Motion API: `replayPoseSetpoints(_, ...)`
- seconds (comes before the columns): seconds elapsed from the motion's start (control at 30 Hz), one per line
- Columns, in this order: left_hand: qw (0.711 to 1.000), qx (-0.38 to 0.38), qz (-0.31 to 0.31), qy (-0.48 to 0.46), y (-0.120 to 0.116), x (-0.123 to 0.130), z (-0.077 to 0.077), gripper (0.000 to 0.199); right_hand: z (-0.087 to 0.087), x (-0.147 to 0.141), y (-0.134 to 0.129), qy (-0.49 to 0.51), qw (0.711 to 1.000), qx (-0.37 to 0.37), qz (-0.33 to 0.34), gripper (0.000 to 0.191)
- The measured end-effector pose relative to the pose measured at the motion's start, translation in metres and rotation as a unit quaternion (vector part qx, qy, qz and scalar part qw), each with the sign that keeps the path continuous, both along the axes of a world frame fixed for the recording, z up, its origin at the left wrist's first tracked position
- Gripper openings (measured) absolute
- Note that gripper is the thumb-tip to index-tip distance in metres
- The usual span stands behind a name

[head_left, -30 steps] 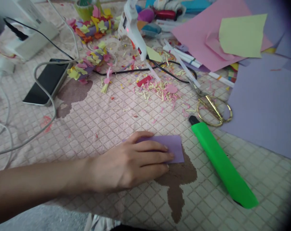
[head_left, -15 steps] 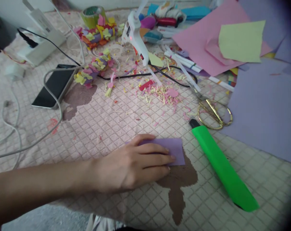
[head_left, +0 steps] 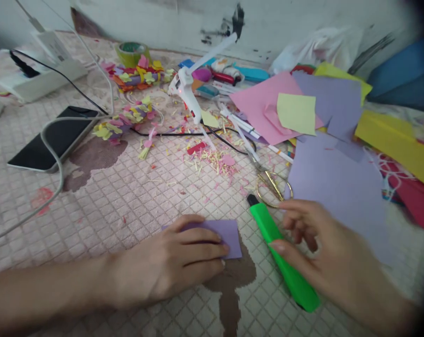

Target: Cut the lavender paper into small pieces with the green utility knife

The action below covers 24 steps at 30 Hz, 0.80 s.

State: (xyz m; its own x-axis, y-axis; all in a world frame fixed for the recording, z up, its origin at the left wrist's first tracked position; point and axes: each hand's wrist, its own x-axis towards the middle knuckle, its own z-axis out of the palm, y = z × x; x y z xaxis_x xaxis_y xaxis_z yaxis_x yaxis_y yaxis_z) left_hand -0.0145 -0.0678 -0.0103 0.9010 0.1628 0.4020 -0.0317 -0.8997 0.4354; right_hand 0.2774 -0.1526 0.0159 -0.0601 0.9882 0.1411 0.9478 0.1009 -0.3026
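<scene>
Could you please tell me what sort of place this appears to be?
It looks like a craft table, perhaps in a home: a white glue gun, gold-handled scissors and coloured paper are spread over a patterned cloth.

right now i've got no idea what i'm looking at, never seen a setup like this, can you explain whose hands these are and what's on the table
There's no machine here: these are one person's two bare hands. The view comes from a camera worn on that person's head, looking forward and down.

The left hand lies over a small piece of purple paper, pressing it against the patterned cloth. The right hand is open by a green tool with a black tip; whether it touches the tool is hard to tell.

Farther back are gold-handled scissors, paper scraps and a white glue gun. A phone lies to the left, and larger coloured sheets to the right.
</scene>
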Motion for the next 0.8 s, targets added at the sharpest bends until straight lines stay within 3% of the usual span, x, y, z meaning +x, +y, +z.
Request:
replayPoseSetpoints(0.17,1.0,-0.009,0.002,-0.009,0.0,0.0,0.002,0.031,-0.012,-0.022,0.012,-0.037,0.998,-0.027,0.033,0.046)
replayPoseSetpoints(0.27,1.0,-0.012,0.0,-0.016,0.0,0.001,0.0,0.032,0.002,-0.014,0.017,0.063,0.992,-0.095,0.051,0.044)
replayPoseSetpoints(0.33,1.0,-0.014,0.0,-0.02,0.0,0.001,0.0,0.034,0.013,-0.007,0.024,0.179,0.975,-0.126,0.048,0.027)
replayPoseSetpoints(0.4,1.0,-0.016,0.002,-0.019,0.0,0.001,0.0,0.034,0.018,-0.003,0.034,0.345,0.926,-0.153,0.0,0.022)
replayPoseSetpoints(0.47,1.0,-0.015,0.003,-0.019,0.0,0.001,0.0,0.034,0.017,-0.003,0.043,0.492,0.85,-0.185,-0.045,0.024)
replayPoseSetpoints(0.53,1.0,-0.014,0.004,-0.021,-0.001,0.001,-0.001,0.034,0.012,-0.007,0.049,0.571,0.786,-0.232,-0.045,0.03)
replayPoseSetpoints(0.6,1.0,-0.012,0.007,-0.028,-0.001,0.001,0.0,0.033,0.006,-0.01,0.05,0.61,0.747,-0.263,-0.025,0.036)
replayPoseSetpoints(0.7,0.999,-0.014,0.005,-0.028,0.0,0.001,0.0,0.033,0.0,-0.014,0.044,0.637,0.727,-0.252,0.033,0.035)
replayPoseSetpoints(0.8,0.999,-0.013,0.002,-0.029,0.002,0.002,0.0,0.035,-0.008,-0.017,0.035,0.661,0.737,-0.141,0.027,0.044)
